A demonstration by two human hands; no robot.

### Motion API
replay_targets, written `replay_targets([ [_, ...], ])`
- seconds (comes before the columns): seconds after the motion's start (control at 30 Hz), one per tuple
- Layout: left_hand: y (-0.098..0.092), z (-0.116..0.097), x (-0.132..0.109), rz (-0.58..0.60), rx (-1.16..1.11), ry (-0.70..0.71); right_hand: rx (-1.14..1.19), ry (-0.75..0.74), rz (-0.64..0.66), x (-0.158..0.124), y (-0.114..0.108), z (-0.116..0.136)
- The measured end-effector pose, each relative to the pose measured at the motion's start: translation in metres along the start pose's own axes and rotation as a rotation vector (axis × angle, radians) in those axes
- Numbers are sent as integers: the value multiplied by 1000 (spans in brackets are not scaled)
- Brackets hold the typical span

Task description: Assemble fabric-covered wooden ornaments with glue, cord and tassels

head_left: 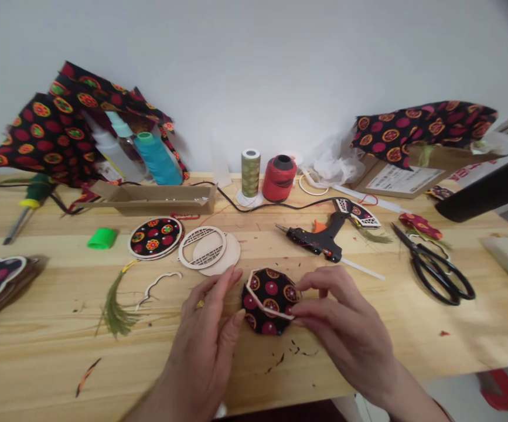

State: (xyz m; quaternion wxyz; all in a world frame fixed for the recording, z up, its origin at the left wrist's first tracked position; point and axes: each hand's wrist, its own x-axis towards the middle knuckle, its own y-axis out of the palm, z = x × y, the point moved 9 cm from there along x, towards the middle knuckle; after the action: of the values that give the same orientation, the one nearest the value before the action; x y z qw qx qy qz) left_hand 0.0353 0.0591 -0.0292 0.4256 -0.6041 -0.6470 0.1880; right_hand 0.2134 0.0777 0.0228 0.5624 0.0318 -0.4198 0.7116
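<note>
1. The left hand [205, 334] is half open, its fingers loosely spread, with a ring [200, 304] on one finger. Its fingertips are just beside the fabric octagon [269, 302] and hold nothing.
2. The right hand [345, 328] is narrowed, its fingertips pinching the pale strip [271, 312] where it lies across the octagon.
3. The octagon lies flat on the bench [60, 375], between the hands, in black fabric with red circles.
4. Above it on the bench are a wooden ring [201, 249] and a fabric disc [154, 237]. To the right are a glue gun [319, 240] and scissors [438, 272].
5. A green tassel [117, 308] lies left of the hands.
</note>
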Motion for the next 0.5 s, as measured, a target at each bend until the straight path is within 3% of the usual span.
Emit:
replay_targets([
  [0.07, -1, 1, -1, -1, -17, -8, 112, 165, -178, -2, -16, -12],
  [0.13, -2, 0, -1, -9, -40, -1, 280, 445, -319, -12, -23, -37],
  [0.2, -5, -2, -1, -25, -62, 17, 491, 737, -364, -27, -13, -61],
  [0.27, -7, -3, -1, -43, -81, 32, 680, 935, -336, -38, 3, -74],
  [0.37, -9, -2, -1, -46, -84, 39, 809, 1044, -293, -40, 17, -79],
  [0.5, -13, -2, -2, -43, -65, 53, 820, 1077, -243, -36, 23, -76],
])
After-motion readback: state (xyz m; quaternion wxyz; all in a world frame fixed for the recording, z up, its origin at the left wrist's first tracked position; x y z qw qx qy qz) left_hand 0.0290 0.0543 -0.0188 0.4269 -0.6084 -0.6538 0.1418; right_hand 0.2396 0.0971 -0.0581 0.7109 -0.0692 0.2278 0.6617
